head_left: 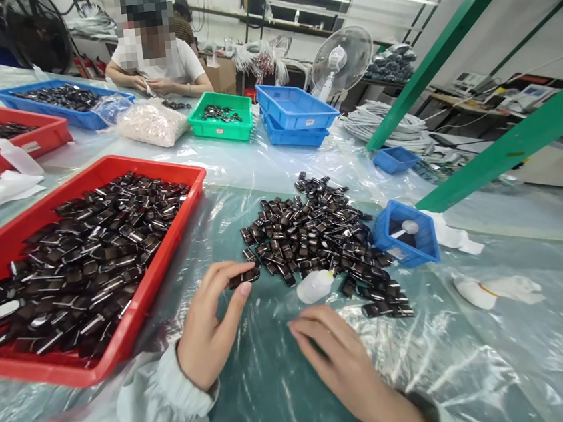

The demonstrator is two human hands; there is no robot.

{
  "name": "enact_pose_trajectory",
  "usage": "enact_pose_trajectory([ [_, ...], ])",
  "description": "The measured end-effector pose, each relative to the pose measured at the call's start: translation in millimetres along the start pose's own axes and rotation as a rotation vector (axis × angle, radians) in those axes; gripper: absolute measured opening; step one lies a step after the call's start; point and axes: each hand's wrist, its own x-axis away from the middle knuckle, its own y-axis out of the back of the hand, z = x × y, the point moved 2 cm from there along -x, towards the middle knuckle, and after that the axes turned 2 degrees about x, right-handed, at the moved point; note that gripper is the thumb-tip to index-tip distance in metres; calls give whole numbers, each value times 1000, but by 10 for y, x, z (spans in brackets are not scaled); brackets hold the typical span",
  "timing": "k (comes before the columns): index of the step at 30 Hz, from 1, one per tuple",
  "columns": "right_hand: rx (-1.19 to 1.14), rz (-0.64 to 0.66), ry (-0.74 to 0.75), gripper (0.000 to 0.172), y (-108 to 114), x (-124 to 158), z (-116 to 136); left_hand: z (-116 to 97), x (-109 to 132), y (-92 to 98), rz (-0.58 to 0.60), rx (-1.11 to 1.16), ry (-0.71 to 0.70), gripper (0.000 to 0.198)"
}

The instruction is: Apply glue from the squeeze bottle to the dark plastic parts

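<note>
My left hand (211, 322) pinches a small dark, glossy piece (244, 277) with a silvery mark between thumb and fingers, just above the sheeted table. My right hand (335, 360) hovers low over the table with thumb and index fingertips together; whatever may be between them is too small or hidden to make out. A heap of similar dark pieces (304, 235) lies loose beyond both hands. Against its near edge, a white squeeze bottle (314, 287) with a yellowish tip lies on its side, close ahead of my right hand.
At left stands a red tray (160, 277) full of dark pieces. A small blue bin (429, 246) and a white glove (511, 289) are at right. Farther back are a green tray (223, 131), stacked blue trays (298, 135) and a seated person (186, 66). Green posts (506, 147) rise at right.
</note>
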Motion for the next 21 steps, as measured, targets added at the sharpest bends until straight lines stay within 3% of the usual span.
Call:
enact_pose_trajectory([
  [3, 55, 129, 68, 25, -185, -140, 89, 2, 10, -17, 10, 21, -10, 21],
  [9, 104, 155, 32, 21, -457, -385, 74, 6, 14, -11, -8, 12, -33, 20],
  [16, 101, 145, -74, 26, -552, -450, 43, -10, 29, -27, 10, 13, -77, 21],
  [21, -84, 83, -159, 21, -473, -484, 44, -26, 57, -33, 20, -2, -118, 22],
])
